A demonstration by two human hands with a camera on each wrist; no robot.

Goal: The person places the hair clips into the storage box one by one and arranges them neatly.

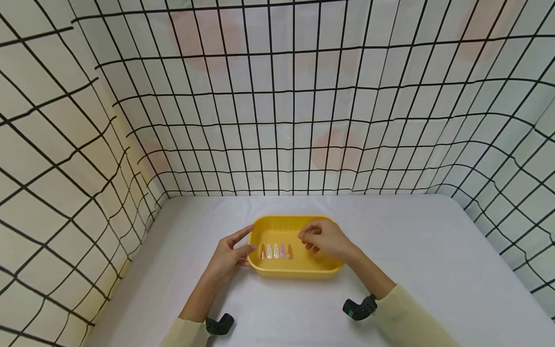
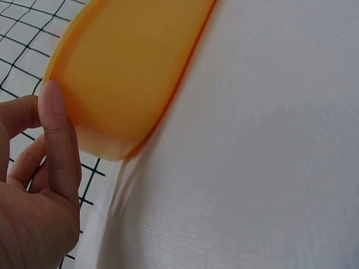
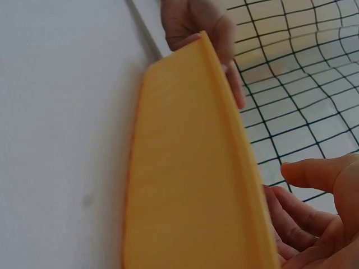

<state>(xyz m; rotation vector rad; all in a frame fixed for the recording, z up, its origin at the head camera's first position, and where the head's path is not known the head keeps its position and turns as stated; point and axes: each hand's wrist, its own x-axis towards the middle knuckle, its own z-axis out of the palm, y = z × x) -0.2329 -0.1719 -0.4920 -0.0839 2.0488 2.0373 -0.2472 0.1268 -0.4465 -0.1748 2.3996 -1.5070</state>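
Observation:
A yellow plastic tray (image 1: 295,273) with raised sides lies on the white tabletop. My left hand (image 1: 228,253) grips its left end, the thumb over the rim and some fingers outside the wall; the left wrist view shows fingertips (image 2: 51,101) right at the rim. Inside, toward the left, several snap hair clips (image 1: 276,251) stand in a row: copper-orange at both ends, pale ones and a pink-purple one between. Over the tray's right half hovers my right hand (image 1: 327,238), fingers loosely bent. In the right wrist view its thumb (image 3: 308,172) is apart from the fingers, with nothing visible between them.
The white-covered table (image 1: 412,270) stretches around the tray on all sides. Black grid netting (image 1: 295,120) over pale cloth walls encloses the back, left and right. A dark wrist camera (image 1: 360,308) sits on the right wrist, another camera (image 1: 219,324) on the left.

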